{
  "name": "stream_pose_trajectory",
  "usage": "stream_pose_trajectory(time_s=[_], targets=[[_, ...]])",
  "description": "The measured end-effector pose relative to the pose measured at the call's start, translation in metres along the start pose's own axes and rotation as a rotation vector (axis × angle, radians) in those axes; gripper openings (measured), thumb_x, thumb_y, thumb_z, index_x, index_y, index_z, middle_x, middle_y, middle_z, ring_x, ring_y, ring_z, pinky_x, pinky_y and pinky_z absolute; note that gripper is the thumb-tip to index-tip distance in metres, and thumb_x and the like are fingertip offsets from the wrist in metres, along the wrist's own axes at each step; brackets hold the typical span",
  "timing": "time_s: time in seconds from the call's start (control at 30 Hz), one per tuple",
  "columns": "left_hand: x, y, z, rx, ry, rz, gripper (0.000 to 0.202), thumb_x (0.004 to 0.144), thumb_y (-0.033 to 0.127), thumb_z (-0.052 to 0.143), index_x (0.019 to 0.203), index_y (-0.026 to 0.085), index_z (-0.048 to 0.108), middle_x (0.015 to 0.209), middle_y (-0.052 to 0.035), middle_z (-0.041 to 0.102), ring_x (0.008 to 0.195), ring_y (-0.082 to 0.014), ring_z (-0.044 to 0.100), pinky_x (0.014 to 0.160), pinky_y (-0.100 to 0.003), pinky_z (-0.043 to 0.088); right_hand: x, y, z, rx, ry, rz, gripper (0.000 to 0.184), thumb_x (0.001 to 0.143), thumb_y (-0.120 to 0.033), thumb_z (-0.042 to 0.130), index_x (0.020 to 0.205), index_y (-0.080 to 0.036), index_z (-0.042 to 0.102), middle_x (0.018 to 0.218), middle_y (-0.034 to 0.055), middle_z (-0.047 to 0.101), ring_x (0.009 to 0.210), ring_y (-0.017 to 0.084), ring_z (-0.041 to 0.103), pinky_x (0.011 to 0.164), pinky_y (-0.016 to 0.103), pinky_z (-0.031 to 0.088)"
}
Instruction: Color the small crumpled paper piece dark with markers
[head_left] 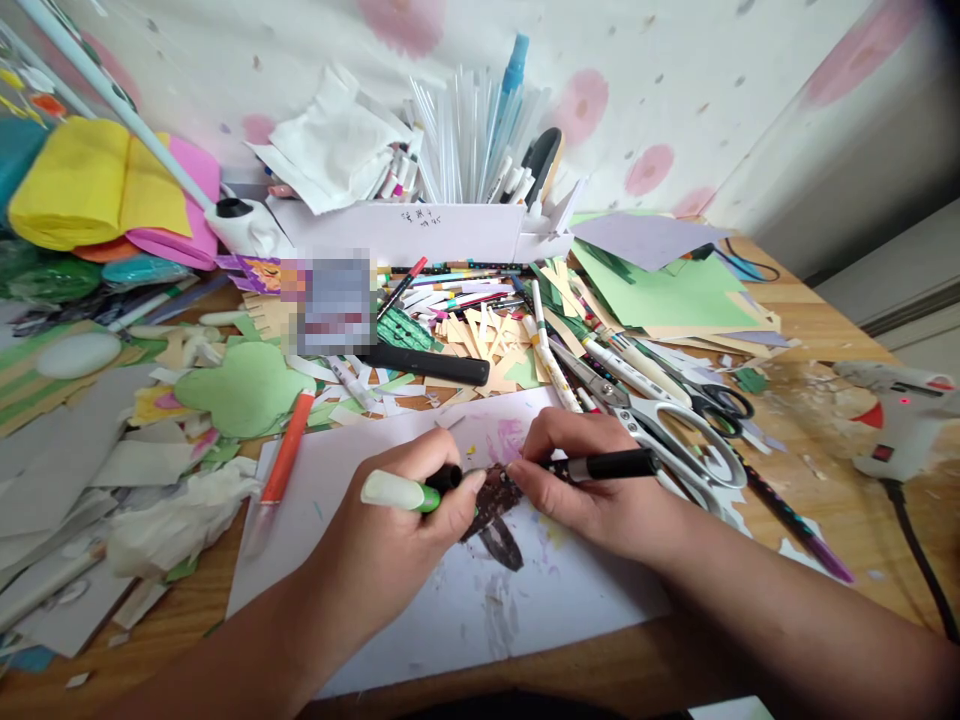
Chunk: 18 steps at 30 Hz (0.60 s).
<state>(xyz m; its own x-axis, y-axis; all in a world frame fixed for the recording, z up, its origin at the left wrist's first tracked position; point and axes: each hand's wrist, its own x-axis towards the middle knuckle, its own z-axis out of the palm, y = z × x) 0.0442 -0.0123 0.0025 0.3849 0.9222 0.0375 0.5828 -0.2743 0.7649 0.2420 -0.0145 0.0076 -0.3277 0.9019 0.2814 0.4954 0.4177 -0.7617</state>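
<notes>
My left hand (409,515) is closed around a green-and-white marker (396,492), and a small black cap (448,478) shows between its fingers. In my right hand (581,475) lies a black marker (611,465), its black end pointing right. The fingertips of both hands meet at a dark brown piece (495,500) above the white paper (360,620); they partly cover it, and the marker's tip is hard to make out. Smudges of brown, pink and yellow mark the paper around it.
Silver scissors (679,435) lie right of the paper, near a white glue gun (900,420). An orange marker (287,450) rests on the paper's left edge. Paper scraps (180,455) crowd the left, and a white box (450,232) of pens and clear sticks stands behind.
</notes>
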Motion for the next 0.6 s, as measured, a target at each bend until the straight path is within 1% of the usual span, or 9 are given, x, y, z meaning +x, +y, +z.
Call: stream_pose_trajectory(time_s=[0.07,0.17,0.27,0.37,0.5,0.6], targets=[[0.0000,-0.0002,-0.0001,-0.003,0.008,0.001,0.028,0.085,0.028,0.051,0.062,0.020,0.037,0.054,0.0070,0.037,0.051,-0.0090,0.035,0.046,-0.021,0.029,0.0003,-0.0002,0.0000,-0.006,-0.006,-0.016,0.018,0.080,-0.023,0.060,0.064,-0.017,0.054,0.055,-0.0018,0.056,0.048,0.009,0.049,0.046,0.020,0.037],[0.0005,0.0001,-0.0008,-0.002,0.013,0.014,0.028,0.085,0.028,0.050,0.062,0.021,0.036,0.054,0.0071,0.035,0.051,-0.0089,0.034,0.046,-0.021,0.029,0.0005,-0.0006,0.0003,-0.013,0.009,-0.002,0.018,0.080,-0.022,0.060,0.064,-0.017,0.053,0.055,-0.0017,0.055,0.048,0.009,0.049,0.047,0.020,0.037],[0.0006,0.0005,-0.0013,0.012,0.017,0.018,0.028,0.086,0.027,0.050,0.062,0.020,0.037,0.054,0.0070,0.037,0.051,-0.0088,0.035,0.046,-0.020,0.029,0.0005,-0.0010,0.0012,0.011,-0.016,-0.002,0.018,0.081,-0.023,0.060,0.064,-0.017,0.054,0.056,-0.0016,0.056,0.049,0.009,0.049,0.047,0.019,0.037],[0.0004,0.0006,-0.0012,0.015,0.021,0.025,0.029,0.085,0.028,0.051,0.062,0.020,0.036,0.054,0.0071,0.038,0.051,-0.0087,0.035,0.046,-0.020,0.030,0.0008,-0.0010,0.0013,-0.004,0.005,0.003,0.019,0.080,-0.023,0.061,0.063,-0.017,0.053,0.055,-0.0024,0.054,0.048,0.008,0.047,0.046,0.019,0.036],[0.0006,0.0011,-0.0011,0.006,0.019,0.039,0.029,0.085,0.026,0.051,0.061,0.020,0.035,0.054,0.0072,0.036,0.051,-0.0085,0.034,0.046,-0.020,0.029,0.0003,-0.0004,-0.0011,-0.003,0.026,0.069,0.018,0.080,-0.022,0.059,0.063,-0.018,0.053,0.055,-0.0022,0.054,0.049,0.009,0.046,0.046,0.020,0.036],[0.0008,0.0013,-0.0014,0.007,0.015,0.039,0.029,0.085,0.027,0.051,0.061,0.020,0.035,0.053,0.0071,0.035,0.050,-0.0085,0.034,0.046,-0.020,0.028,-0.0009,0.0001,-0.0034,0.040,-0.008,0.090,0.018,0.080,-0.023,0.059,0.063,-0.018,0.053,0.056,-0.0017,0.055,0.051,0.010,0.047,0.047,0.021,0.037]])
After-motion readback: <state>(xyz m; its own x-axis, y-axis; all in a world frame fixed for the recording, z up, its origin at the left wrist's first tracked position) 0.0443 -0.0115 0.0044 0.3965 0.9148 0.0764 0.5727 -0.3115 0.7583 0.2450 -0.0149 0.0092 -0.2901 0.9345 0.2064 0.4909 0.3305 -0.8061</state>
